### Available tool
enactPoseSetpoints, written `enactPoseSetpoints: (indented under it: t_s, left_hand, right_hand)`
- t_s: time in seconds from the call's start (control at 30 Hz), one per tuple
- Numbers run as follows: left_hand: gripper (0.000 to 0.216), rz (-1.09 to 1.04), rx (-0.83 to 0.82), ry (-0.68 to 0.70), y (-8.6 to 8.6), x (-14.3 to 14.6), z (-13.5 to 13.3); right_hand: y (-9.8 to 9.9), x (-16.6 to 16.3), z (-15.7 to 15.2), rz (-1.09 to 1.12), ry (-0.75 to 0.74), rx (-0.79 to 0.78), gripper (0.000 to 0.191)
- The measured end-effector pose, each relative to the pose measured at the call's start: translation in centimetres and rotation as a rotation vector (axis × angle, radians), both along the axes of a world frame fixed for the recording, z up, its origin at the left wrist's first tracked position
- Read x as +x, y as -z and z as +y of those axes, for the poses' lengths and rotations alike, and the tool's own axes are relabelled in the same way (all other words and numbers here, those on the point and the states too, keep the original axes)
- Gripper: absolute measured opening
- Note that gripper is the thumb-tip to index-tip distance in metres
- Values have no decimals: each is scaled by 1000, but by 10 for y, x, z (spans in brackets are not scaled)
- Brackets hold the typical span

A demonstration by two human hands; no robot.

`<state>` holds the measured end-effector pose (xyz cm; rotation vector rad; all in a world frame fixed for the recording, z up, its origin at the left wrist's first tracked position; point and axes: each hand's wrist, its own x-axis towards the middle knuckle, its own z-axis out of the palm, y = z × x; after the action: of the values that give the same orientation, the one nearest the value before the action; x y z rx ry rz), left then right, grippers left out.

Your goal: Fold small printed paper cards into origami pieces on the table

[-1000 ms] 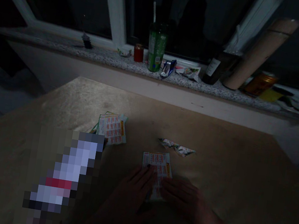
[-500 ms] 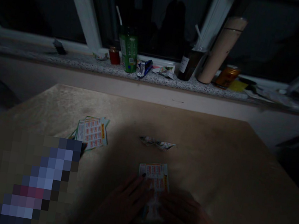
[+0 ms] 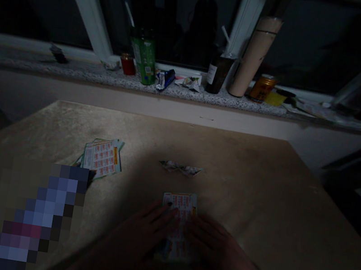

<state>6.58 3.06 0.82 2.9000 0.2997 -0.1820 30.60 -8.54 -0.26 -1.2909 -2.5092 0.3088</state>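
Note:
A printed paper card point(image 3: 185, 200) with rows of red and white boxes lies on the table in front of me. My left hand point(image 3: 146, 230) rests over its left edge, fingers stretched out and flat. From the other side, my right hand point(image 3: 211, 242) lies across the card's right edge, its fingers extended toward the middle. Both hands touch the card, and the picture is dark around the fingertips. Beyond the card sits a small folded paper piece point(image 3: 180, 168) with two pointed ends.
A fanned stack of similar cards point(image 3: 103, 157) lies on the table point(image 3: 247, 168) to the left, beside a pixelated long object point(image 3: 40, 208). On the windowsill point(image 3: 187, 94) stand a green cup point(image 3: 146, 61), a dark cup point(image 3: 219, 75), a tall flask point(image 3: 254, 57) and an orange can point(image 3: 262, 88).
The view has swung slightly to the right. My right hand has slid a little farther up along the card, while my left hand stays about where it was on it.

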Motion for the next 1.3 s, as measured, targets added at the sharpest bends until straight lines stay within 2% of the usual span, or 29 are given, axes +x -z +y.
enactPoseSetpoints:
  t_s: [0.2, 0.43, 0.6, 0.77, 0.9, 1.03, 1.17, 1.3]
  left_hand:
    - [71, 14, 27, 15, 3, 1, 7]
    - [68, -65, 31, 60, 3, 2, 14]
    - [71, -104, 10, 18, 3, 1, 14]
    - [87, -96, 37, -123, 4, -3, 14]
    - [79, -42, 70, -168, 4, -5, 11]
    - [71, -42, 89, -172, 2, -4, 8]
    - [69, -42, 62, -165, 2, -4, 9]
    - [67, -145, 29, -187, 5, -5, 8]
  right_hand:
    - [-7, 2, 6, -6, 63, -167, 84]
    - [-10, -4, 27, -22, 43, -196, 97]
    - [-5, -8, 31, -67, 40, -236, 98]
    - [-1, -6, 31, -81, 32, -228, 101]
    - [-3, 0, 29, -55, -1, -195, 84]
    - [-3, 3, 27, 87, -17, -101, 66]
    - [-1, -3, 26, 315, 90, -34, 34]
    - [-3, -11, 30, 466, 256, -57, 17]
